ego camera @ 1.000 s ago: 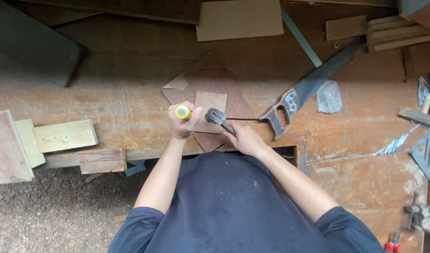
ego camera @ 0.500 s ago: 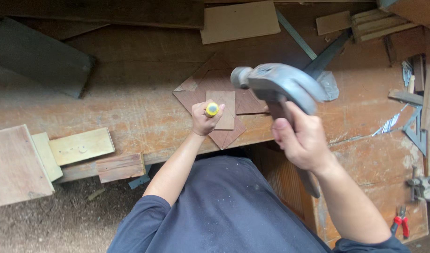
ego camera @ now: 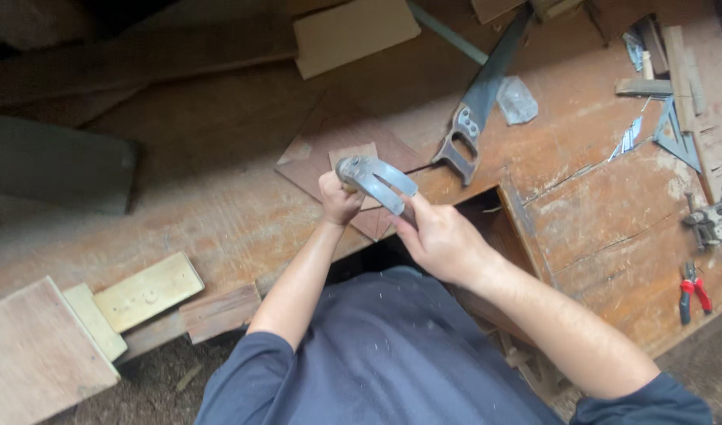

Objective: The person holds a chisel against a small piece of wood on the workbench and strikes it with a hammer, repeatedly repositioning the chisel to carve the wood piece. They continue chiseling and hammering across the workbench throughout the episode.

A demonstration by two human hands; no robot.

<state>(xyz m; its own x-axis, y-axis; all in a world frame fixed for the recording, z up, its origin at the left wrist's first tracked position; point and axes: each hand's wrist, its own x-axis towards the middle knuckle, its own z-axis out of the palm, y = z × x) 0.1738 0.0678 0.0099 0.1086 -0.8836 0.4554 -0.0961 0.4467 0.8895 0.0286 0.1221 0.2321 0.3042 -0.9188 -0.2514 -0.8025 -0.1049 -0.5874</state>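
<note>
A long, worn wooden workbench fills the room's width, scarred and dusty, with a square gap cut in its near edge right in front of the person. At the far left lies a dark grey slab, and at the near left corner a stack of pale wood offcuts. A flat sheet of cardboard sits at the back. A handsaw lies slantwise, its handle toward the person, just right of a brown diamond-shaped board that carries a smaller pale square of wood on top. Over that square the right hand is wrapped firmly around the handle of a metal claw hammer, whose head sits down on the top of whatever the left hand grips; that fist is closed tight round an upright tool, hidden under the hammer head, so I cannot tell what it is. Far right lie a metal try square and small red-handled pliers
</note>
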